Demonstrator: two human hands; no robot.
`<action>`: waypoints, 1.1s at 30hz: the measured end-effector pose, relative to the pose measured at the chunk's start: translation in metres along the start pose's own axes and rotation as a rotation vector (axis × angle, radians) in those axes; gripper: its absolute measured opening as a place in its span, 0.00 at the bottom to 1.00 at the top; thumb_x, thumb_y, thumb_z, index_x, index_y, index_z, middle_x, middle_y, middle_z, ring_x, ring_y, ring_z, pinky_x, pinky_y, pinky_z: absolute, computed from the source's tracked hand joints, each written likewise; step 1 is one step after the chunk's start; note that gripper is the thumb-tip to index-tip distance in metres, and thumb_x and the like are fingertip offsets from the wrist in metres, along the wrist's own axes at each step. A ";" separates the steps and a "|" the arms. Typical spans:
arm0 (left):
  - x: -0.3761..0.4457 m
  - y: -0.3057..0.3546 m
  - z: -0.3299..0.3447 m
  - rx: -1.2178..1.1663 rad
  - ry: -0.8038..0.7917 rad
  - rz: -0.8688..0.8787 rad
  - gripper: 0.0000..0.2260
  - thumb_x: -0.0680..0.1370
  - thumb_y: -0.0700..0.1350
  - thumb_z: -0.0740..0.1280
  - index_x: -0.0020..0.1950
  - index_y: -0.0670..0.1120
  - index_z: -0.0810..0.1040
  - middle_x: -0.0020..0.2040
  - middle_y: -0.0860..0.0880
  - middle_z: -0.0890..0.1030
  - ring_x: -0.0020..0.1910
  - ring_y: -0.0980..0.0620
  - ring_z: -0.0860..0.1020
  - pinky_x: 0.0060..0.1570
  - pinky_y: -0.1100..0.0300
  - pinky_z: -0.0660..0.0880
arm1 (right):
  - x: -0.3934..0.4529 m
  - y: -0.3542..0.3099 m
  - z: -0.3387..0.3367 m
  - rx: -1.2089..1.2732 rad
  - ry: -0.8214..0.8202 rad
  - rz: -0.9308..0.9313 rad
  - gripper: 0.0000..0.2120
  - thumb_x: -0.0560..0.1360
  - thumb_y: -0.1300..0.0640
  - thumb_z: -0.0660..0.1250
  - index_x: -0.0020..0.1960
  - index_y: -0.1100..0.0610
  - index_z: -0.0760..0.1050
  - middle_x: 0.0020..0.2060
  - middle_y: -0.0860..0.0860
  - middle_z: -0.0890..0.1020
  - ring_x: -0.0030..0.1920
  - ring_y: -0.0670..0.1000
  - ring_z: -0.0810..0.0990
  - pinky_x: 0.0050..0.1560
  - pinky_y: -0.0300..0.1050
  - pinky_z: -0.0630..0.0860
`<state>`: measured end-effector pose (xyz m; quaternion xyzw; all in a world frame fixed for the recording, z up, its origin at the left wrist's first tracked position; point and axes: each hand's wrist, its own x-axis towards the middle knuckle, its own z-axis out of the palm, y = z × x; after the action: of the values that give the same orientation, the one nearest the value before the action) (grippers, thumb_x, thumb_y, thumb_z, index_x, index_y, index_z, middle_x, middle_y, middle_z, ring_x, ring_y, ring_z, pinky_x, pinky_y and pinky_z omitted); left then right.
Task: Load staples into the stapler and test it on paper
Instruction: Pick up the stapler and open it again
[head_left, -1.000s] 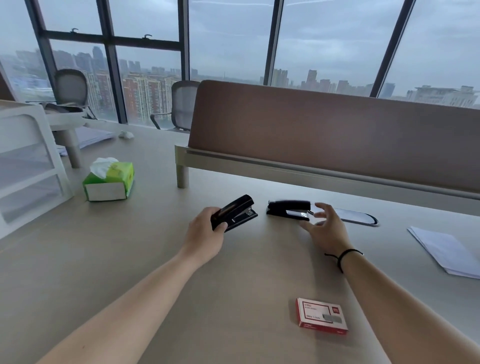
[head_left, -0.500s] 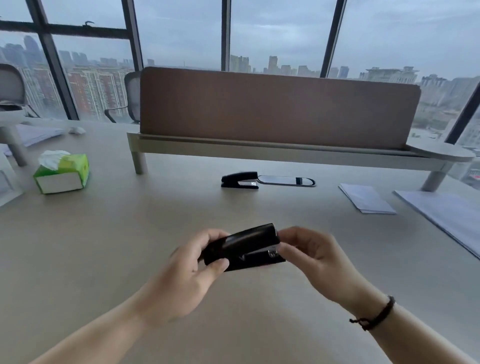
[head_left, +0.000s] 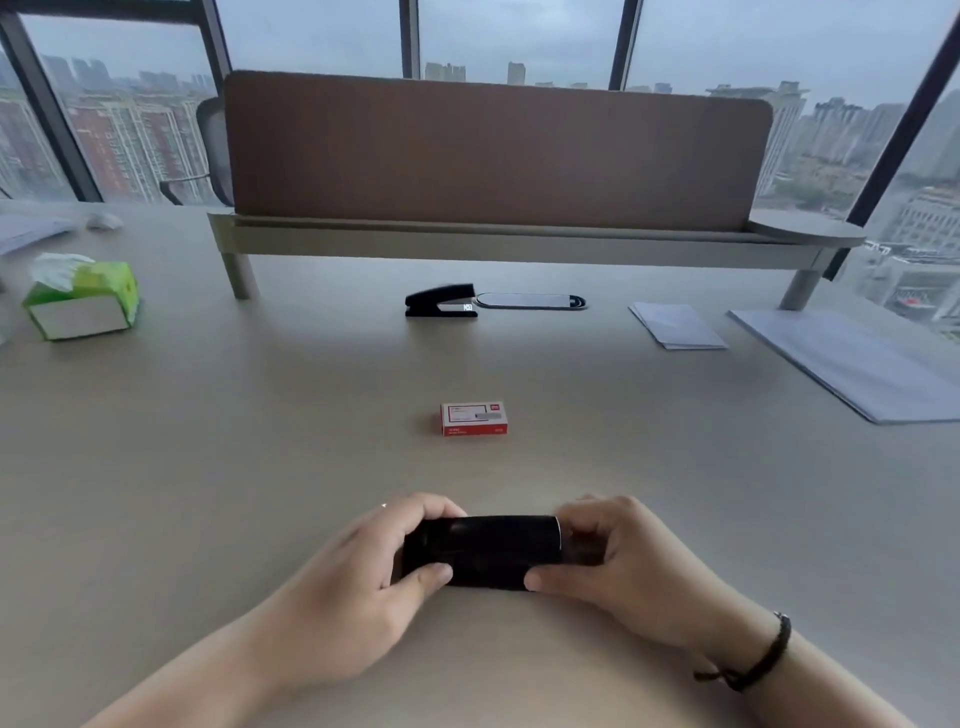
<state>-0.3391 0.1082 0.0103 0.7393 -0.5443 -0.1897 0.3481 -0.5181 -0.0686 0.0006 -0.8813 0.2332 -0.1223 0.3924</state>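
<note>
A black stapler (head_left: 480, 552) is held low over the table (head_left: 208, 467) at six o'clock in the head view, gripped at one end by the left hand (head_left: 358, 587) and at the other by the right hand (head_left: 618, 566). The fingers of both hands are curled round the stapler body, with each thumb pressed along its near edge; nothing is pinched apart from the stapler itself. The stapler appears closed, though whether its magazine has been opened cannot be told from this angle. The red staple box (head_left: 474, 418) lies shut on the table at twelve o'clock from the hands, well apart from them and seemingly untouched. A second black stapler (head_left: 441, 300) rests farther off, also at twelve o'clock, just beside an oval cable port (head_left: 530, 301). Folded paper (head_left: 675, 326) is seen at about two o'clock, with a larger sheet stack (head_left: 857, 364) beyond it to the right, and a green tissue box (head_left: 83, 299) at ten o'clock. The task is judged to be at its start: the stapler has been taken in hand, while opening it, loading staples and testing on paper all remain to be done.
</note>
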 end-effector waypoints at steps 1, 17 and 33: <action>-0.001 0.001 0.001 0.016 -0.009 -0.009 0.10 0.78 0.46 0.68 0.55 0.61 0.75 0.41 0.64 0.78 0.27 0.62 0.70 0.31 0.73 0.66 | 0.000 0.000 0.001 -0.035 0.005 0.003 0.11 0.66 0.48 0.78 0.41 0.53 0.80 0.39 0.48 0.80 0.39 0.45 0.79 0.46 0.43 0.77; 0.035 0.030 0.026 0.213 -0.015 0.189 0.16 0.72 0.63 0.68 0.54 0.58 0.75 0.47 0.60 0.80 0.46 0.61 0.77 0.48 0.59 0.75 | -0.001 0.006 0.007 -0.083 0.038 -0.064 0.18 0.66 0.40 0.73 0.40 0.56 0.80 0.39 0.50 0.81 0.47 0.48 0.77 0.49 0.52 0.76; 0.020 -0.009 -0.036 -0.584 0.096 0.191 0.22 0.69 0.59 0.75 0.52 0.44 0.79 0.46 0.49 0.83 0.46 0.54 0.80 0.50 0.66 0.76 | 0.003 0.007 0.005 0.002 0.045 -0.013 0.14 0.62 0.41 0.76 0.46 0.42 0.84 0.42 0.40 0.84 0.50 0.43 0.79 0.53 0.43 0.76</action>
<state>-0.3027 0.1023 0.0309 0.5617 -0.5168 -0.2692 0.5873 -0.5160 -0.0714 -0.0078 -0.8796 0.2358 -0.1448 0.3870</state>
